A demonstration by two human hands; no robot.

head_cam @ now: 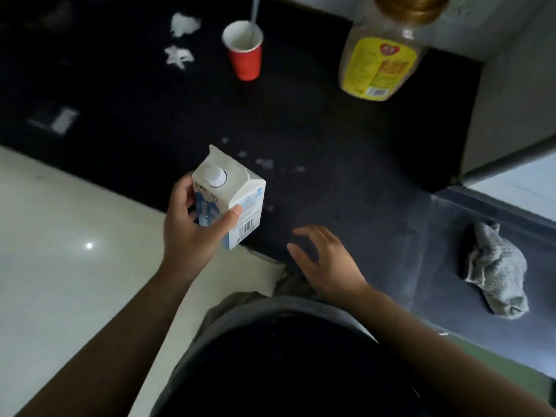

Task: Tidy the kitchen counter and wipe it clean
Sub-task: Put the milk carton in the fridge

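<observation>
Pale glossy floor (60, 236) fills the left side, below the near edge of a black kitchen counter (331, 130) that runs across the upper view. On the counter's far left lies a small flat grey thing (61, 118), too blurred to name. The left hand (192, 233) reaches forward from a bare forearm and grips a white and blue milk carton (240, 191), thumb along the barcode side and fingers wrapped round the opposite face. The carton is tilted at the counter's near edge, its white screw cap (215, 176) on; whether its base rests on the counter cannot be told. Behind it lie two crumpled white paper scraps (184, 24), and just right of them stands a red paper cup (244, 52) with a thin pale stick (255, 10) in it. White spilled specks (264, 164) dot the counter right of the carton. The right hand (328, 263) hovers palm down near the counter edge, fingers loosely spread, holding nothing. Farther right stands a clear jar (379, 64) with a gold lid and yellow label, beside a pale wall (511, 100). A crumpled grey cloth (496, 272) lies on a dark grey surface (451, 236) at the right.
</observation>
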